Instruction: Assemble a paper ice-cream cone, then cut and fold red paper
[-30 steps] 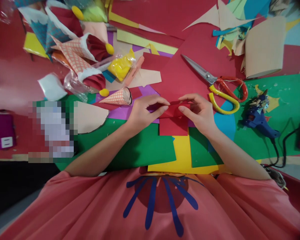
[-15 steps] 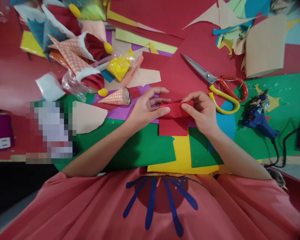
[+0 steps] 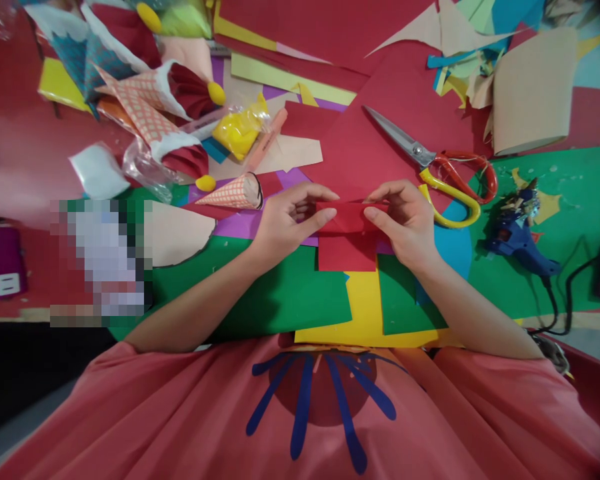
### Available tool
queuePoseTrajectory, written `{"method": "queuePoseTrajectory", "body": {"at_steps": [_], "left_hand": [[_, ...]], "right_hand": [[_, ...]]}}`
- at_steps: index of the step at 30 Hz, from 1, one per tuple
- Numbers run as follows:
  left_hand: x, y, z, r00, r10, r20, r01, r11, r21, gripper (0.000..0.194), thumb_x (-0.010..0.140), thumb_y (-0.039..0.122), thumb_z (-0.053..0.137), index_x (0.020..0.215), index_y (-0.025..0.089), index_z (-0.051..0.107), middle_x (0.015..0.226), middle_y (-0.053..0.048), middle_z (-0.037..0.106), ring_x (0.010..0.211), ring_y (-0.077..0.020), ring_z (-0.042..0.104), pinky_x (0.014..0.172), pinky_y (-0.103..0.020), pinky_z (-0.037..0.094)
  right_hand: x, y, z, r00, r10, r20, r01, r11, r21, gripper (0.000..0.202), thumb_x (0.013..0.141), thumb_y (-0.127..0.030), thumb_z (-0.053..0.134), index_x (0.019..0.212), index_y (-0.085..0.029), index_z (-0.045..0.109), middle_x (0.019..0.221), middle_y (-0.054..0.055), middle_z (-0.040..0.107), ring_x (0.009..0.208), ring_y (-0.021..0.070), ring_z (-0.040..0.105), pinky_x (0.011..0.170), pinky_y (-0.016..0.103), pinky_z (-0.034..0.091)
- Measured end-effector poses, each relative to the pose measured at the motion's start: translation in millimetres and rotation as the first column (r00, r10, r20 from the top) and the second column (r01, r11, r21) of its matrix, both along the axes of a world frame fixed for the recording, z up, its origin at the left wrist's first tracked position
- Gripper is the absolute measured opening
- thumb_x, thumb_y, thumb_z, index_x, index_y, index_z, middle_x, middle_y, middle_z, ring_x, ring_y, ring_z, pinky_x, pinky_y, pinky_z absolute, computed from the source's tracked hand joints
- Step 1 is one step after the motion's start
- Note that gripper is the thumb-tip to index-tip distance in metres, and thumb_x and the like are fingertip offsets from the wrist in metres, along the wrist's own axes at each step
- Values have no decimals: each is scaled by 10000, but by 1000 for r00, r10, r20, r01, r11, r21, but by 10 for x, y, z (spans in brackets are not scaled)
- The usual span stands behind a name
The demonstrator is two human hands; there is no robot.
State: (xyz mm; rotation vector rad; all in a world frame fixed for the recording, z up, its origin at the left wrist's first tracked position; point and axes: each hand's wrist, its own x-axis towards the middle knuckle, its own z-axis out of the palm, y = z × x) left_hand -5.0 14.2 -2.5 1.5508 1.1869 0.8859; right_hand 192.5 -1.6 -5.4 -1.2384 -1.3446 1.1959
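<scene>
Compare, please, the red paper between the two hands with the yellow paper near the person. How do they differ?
The red paper is pinched by the left hand and right hand; the yellow paper is untouched. The red paper looks folded, while the visible yellow paper looks flat. Both are plain in colour.
</scene>
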Motion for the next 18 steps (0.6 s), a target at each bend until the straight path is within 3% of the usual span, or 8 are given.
{"method": "queuePoseTrajectory", "body": {"at_steps": [10, 18], "left_hand": [[3, -9, 7, 999, 36, 25, -37, 999, 39, 156, 779, 283, 696, 896, 181, 692, 865, -9, 734, 705, -69, 653, 609, -147, 515], [-11, -14, 10, 999, 35, -15, -34, 998, 54, 188, 792, 266, 680, 959, 195, 727, 918, -18, 750, 783, -98, 685, 686, -174, 552]], "right_hand": [[-5, 14, -3, 1000, 0, -13, 0, 1000, -4, 266, 752, -419, 726, 887, -257, 565, 872, -13, 629, 851, 142, 636, 725, 291, 538], [-11, 16, 8, 1000, -22, -19, 21, 1000, -21, 246, 738, -369, 738, 869, -254, 564, 858, -17, 631, 840, 136, 639, 687, 274, 534]]}}
